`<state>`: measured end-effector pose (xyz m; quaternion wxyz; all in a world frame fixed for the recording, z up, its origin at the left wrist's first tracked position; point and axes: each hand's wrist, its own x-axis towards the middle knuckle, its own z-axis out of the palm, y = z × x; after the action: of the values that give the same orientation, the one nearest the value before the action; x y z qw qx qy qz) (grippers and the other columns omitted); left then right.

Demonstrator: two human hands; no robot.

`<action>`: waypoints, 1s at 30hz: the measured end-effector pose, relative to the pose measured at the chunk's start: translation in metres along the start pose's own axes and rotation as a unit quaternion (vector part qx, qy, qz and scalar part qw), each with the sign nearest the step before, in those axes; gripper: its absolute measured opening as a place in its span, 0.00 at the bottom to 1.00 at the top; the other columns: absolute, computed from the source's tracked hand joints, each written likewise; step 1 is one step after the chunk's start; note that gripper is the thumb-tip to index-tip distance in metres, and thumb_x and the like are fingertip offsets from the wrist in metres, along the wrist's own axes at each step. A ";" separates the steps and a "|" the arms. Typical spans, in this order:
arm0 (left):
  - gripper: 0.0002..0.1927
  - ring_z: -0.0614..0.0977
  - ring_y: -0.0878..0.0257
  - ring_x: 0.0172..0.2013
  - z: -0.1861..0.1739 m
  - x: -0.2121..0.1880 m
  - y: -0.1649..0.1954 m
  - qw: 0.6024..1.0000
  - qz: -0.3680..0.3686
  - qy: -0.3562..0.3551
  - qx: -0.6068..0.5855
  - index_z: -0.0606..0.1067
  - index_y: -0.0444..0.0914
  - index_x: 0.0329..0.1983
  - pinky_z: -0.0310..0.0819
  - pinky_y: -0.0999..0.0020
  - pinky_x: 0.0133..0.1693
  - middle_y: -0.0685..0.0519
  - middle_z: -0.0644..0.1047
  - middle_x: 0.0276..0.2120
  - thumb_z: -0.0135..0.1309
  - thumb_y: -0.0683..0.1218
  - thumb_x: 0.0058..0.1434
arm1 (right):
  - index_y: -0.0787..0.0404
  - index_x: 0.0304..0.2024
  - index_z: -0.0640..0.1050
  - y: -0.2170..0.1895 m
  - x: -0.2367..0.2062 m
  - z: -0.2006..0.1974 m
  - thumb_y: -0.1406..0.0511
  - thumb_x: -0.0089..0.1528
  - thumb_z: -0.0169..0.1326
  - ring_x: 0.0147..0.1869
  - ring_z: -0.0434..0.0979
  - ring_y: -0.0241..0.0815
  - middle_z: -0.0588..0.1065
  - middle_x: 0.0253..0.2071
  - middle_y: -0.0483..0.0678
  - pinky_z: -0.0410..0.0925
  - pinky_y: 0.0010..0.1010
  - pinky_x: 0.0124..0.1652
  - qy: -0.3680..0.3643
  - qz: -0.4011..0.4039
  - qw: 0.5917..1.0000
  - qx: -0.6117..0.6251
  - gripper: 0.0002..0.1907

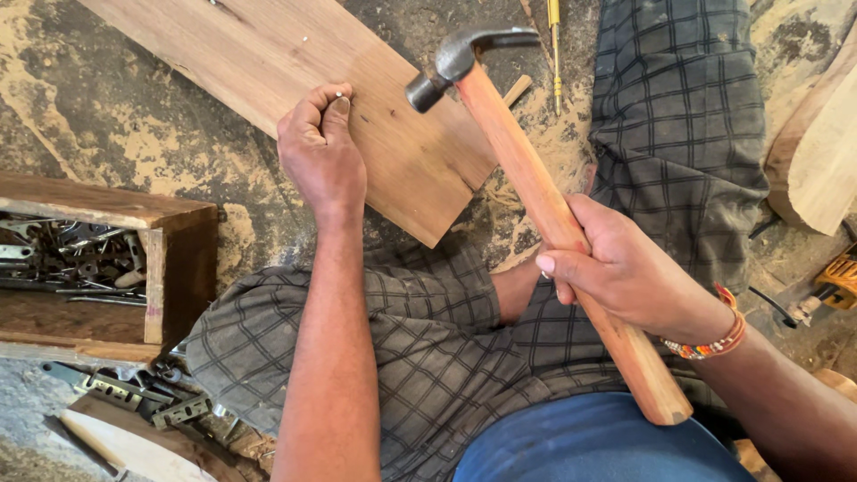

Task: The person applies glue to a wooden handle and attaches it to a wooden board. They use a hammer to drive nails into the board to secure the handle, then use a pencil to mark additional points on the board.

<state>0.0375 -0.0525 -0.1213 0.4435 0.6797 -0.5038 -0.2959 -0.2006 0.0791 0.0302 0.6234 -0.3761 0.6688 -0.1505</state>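
We pinched a small nail (339, 93) upright on the wooden plank (295, 67) with our left hand (320, 152), steadying it, while our right hand (625, 277) gripped the raised claw hammer (536, 196), poised above it.

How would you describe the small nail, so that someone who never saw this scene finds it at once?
Find the wooden plank lying on the sawdust floor. The left hand rests on it. The nail stands pinched between its fingertips, tiny, metal and upright, unlike the loose hardware in the wooden box.
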 end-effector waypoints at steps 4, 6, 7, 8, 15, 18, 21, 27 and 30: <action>0.05 0.78 0.62 0.46 -0.001 0.000 0.003 0.998 -0.052 -0.022 0.016 0.84 0.45 0.41 0.76 0.68 0.49 0.55 0.79 0.42 0.60 0.46 0.65 | 0.65 0.47 0.72 -0.006 0.002 0.002 0.67 0.61 0.55 0.26 0.72 0.31 0.71 0.29 0.43 0.68 0.26 0.27 0.002 -0.023 0.999 -0.026 0.13; 0.05 0.77 0.62 0.46 -0.001 0.000 0.004 0.999 -0.034 -0.018 0.025 0.84 0.44 0.41 0.76 0.68 0.50 0.55 0.79 0.43 0.60 0.46 0.65 | 0.65 0.47 0.71 -0.008 0.003 0.004 0.67 0.61 0.55 0.26 0.73 0.30 0.71 0.29 0.43 0.69 0.25 0.27 0.004 -0.038 0.998 -0.041 0.13; 0.05 0.77 0.61 0.47 -0.001 0.000 0.004 0.999 -0.024 -0.016 0.029 0.84 0.44 0.41 0.75 0.67 0.50 0.55 0.79 0.43 0.61 0.46 0.65 | 0.65 0.49 0.71 -0.009 0.004 0.006 0.66 0.61 0.55 0.26 0.74 0.32 0.72 0.29 0.44 0.69 0.26 0.27 0.014 -0.048 0.997 -0.059 0.15; 0.05 0.77 0.61 0.47 -0.001 -0.001 0.004 0.999 -0.022 -0.016 0.031 0.84 0.44 0.41 0.75 0.67 0.50 0.55 0.80 0.43 0.61 0.46 0.65 | 0.65 0.50 0.71 -0.009 0.005 0.007 0.66 0.61 0.55 0.26 0.75 0.34 0.72 0.29 0.45 0.70 0.28 0.27 0.024 -0.057 0.995 -0.076 0.17; 0.05 0.76 0.58 0.47 0.001 -0.001 -0.001 0.998 0.012 -0.008 0.061 0.84 0.43 0.41 0.73 0.64 0.51 0.55 0.81 0.41 0.61 0.45 0.64 | 0.68 0.60 0.69 0.000 0.028 0.007 0.61 0.62 0.60 0.36 0.80 0.58 0.77 0.34 0.58 0.71 0.43 0.34 0.136 -0.311 0.878 -0.339 0.28; 0.05 0.75 0.56 0.49 0.000 -0.001 -0.003 0.997 0.006 -0.007 0.079 0.83 0.42 0.41 0.71 0.62 0.51 0.54 0.81 0.42 0.62 0.46 0.64 | 0.68 0.60 0.69 0.003 0.042 0.009 0.62 0.63 0.59 0.37 0.80 0.58 0.78 0.36 0.58 0.72 0.44 0.36 0.140 -0.375 0.840 -0.366 0.27; 0.07 0.74 0.54 0.49 -0.001 -0.001 -0.005 0.995 0.022 0.005 0.096 0.84 0.42 0.43 0.67 0.58 0.53 0.52 0.80 0.43 0.61 0.46 0.64 | 0.68 0.61 0.69 0.000 0.054 0.013 0.62 0.64 0.59 0.37 0.80 0.59 0.78 0.35 0.58 0.71 0.46 0.37 0.140 -0.350 0.829 -0.412 0.27; 0.07 0.75 0.56 0.50 -0.001 0.001 -0.009 0.992 0.067 0.019 0.103 0.83 0.42 0.44 0.62 0.55 0.58 0.54 0.80 0.42 0.61 0.46 0.65 | 0.68 0.61 0.69 -0.001 0.049 0.019 0.63 0.63 0.58 0.38 0.80 0.60 0.78 0.35 0.58 0.71 0.46 0.38 0.139 -0.362 0.836 -0.388 0.27; 0.05 0.76 0.57 0.49 -0.002 0.000 -0.010 0.993 0.075 0.014 0.086 0.83 0.44 0.43 0.60 0.54 0.60 0.56 0.80 0.40 0.61 0.46 0.65 | 0.69 0.62 0.67 0.004 0.045 0.024 0.63 0.66 0.58 0.40 0.79 0.59 0.76 0.40 0.60 0.71 0.45 0.40 0.182 -0.418 0.809 -0.371 0.27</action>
<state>0.0432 -0.0507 -0.1294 0.4111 0.6795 -0.5711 -0.2075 -0.1767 0.0573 -0.0094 0.1801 -0.7876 0.5530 -0.2034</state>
